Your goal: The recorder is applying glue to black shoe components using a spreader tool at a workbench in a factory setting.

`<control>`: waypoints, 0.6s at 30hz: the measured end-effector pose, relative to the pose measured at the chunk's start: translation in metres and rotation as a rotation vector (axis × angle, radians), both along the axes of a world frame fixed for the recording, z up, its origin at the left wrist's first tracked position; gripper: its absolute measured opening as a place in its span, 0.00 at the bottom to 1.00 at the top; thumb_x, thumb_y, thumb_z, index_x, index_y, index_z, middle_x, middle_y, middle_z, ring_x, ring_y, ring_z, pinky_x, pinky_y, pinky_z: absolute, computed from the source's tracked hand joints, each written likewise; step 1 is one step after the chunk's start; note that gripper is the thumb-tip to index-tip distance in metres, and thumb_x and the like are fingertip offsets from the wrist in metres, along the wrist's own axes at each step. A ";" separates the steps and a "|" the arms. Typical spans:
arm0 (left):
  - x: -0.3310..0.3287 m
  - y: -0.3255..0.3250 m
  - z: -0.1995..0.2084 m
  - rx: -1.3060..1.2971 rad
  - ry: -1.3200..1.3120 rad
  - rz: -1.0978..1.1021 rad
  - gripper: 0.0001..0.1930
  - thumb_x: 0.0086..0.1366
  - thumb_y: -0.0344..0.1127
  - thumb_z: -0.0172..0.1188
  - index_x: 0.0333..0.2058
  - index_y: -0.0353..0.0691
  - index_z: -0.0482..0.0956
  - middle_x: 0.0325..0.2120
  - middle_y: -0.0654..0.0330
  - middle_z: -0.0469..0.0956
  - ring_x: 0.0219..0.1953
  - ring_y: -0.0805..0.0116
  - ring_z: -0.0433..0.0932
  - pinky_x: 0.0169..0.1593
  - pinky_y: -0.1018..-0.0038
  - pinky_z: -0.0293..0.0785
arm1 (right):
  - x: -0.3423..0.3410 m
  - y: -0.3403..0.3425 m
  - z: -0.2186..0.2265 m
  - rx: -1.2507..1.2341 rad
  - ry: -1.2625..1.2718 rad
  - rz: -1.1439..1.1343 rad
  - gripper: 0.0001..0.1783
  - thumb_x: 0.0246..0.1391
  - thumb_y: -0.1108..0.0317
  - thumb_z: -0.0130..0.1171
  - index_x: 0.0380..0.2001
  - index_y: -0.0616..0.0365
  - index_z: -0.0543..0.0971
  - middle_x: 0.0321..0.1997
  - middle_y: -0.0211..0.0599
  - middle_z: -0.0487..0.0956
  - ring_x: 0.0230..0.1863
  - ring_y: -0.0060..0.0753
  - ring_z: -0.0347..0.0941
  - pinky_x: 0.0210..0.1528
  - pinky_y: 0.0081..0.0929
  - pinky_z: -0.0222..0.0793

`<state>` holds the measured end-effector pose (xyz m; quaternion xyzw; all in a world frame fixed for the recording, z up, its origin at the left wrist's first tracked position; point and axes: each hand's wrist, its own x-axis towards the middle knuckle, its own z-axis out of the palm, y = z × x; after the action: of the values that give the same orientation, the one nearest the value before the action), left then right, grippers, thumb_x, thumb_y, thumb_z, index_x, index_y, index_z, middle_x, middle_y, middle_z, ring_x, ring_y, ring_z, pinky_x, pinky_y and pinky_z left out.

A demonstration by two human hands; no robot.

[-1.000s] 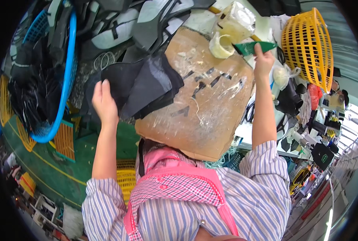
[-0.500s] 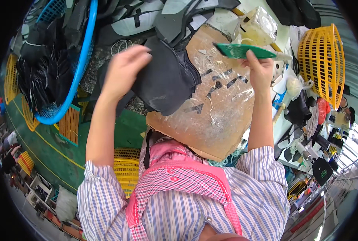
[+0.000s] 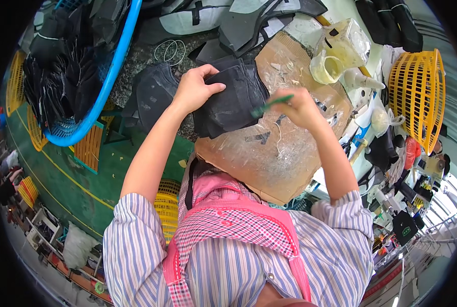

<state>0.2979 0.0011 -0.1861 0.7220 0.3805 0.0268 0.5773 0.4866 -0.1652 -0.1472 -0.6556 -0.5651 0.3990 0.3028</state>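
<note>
My left hand rests on a fanned stack of black sheet pieces, thumb and forefinger apart and pressing on its left side. In my right hand is a flat green brush, gripped between thumb and fingers and blurred by motion. Its tip is at the right edge of the stack, though contact is hard to make out. More curved black pieces lie left of my left hand. Under the stack's right part spreads a stained brown cardboard sheet, with dark strips and a white string on it.
A blue-rimmed basket full of black pieces stands at left. At the back right are a cloudy plastic container with a yellowish cup and a white nozzle. A yellow basket is at far right; pale and black pieces lie behind.
My left hand has come down onto the black pieces, which now lie fanned. My right hand has carried the green brush leftward and nearer, from beside the container to the stack's edge.
</note>
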 end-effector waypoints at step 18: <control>-0.087 -0.037 0.040 0.982 0.120 0.035 0.14 0.44 0.30 0.61 0.33 0.38 0.73 0.42 0.53 0.69 0.47 0.53 0.65 0.50 0.64 0.60 | 0.121 -0.078 -0.021 0.309 -0.130 -1.136 0.05 0.45 0.72 0.55 0.27 0.62 0.74 0.25 0.26 0.75 0.25 0.16 0.66 0.30 0.16 0.61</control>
<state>0.2110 -0.0359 -0.1456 0.9024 0.3676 0.1713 0.1455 0.6075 -0.2429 -0.1681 -0.8270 -0.1944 0.0464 0.5255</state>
